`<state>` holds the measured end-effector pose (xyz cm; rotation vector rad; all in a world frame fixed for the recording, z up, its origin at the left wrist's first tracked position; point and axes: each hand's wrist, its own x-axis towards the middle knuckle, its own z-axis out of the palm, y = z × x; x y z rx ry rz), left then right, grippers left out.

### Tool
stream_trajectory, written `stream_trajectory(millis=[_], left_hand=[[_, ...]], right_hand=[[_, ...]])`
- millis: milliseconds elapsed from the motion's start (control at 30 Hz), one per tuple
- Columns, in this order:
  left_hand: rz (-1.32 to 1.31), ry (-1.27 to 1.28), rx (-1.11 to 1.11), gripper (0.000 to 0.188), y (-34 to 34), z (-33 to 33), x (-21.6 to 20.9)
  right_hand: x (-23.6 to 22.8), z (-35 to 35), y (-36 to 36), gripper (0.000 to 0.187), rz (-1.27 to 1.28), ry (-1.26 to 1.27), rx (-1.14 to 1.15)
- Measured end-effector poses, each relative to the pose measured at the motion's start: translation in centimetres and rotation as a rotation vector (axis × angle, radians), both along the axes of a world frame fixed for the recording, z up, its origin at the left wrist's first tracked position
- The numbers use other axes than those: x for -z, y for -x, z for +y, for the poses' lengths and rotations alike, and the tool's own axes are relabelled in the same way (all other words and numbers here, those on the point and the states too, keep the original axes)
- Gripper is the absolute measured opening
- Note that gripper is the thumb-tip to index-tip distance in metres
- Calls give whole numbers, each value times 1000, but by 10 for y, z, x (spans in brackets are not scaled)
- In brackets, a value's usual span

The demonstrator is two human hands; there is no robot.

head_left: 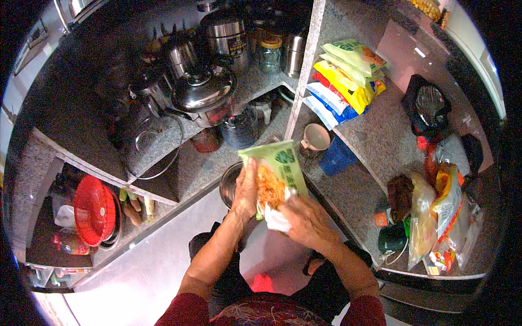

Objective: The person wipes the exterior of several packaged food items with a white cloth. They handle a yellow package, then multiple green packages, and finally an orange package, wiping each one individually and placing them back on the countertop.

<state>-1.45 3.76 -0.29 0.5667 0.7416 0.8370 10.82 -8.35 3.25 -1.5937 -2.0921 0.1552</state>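
My left hand (246, 190) grips the left edge of a light green food packet (281, 158), with its thumb along the front. The packet is tilted in front of me and has a picture of orange shredded food on it. Against its lower part, my right hand (309, 220) presses a crumpled white cloth (277, 218); whether it is cloth or paper I cannot tell. The fingers of that hand are slightly blurred. Behind the packet, a round metal bowl (229, 182) is partly hidden.
A stack of packets (348, 81) lies on the upper right shelf. Pots, among them a lidded steel pot (204, 98), crowd the left shelf. Below are a blue container (337, 156), a pale cup (316, 137) and a red basket (93, 211). Plastic bags (421, 217) lie at right.
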Motion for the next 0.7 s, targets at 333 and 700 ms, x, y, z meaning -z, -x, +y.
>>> stream_trajectory(millis=[333, 700], left_hand=[[-323, 149, 102, 55, 7, 11, -8], [-277, 49, 144, 39, 2, -1, -14]], right_hand=[[-33, -12, -55, 22, 895, 316, 346], [-11, -9, -48, 21, 1251, 450, 284]])
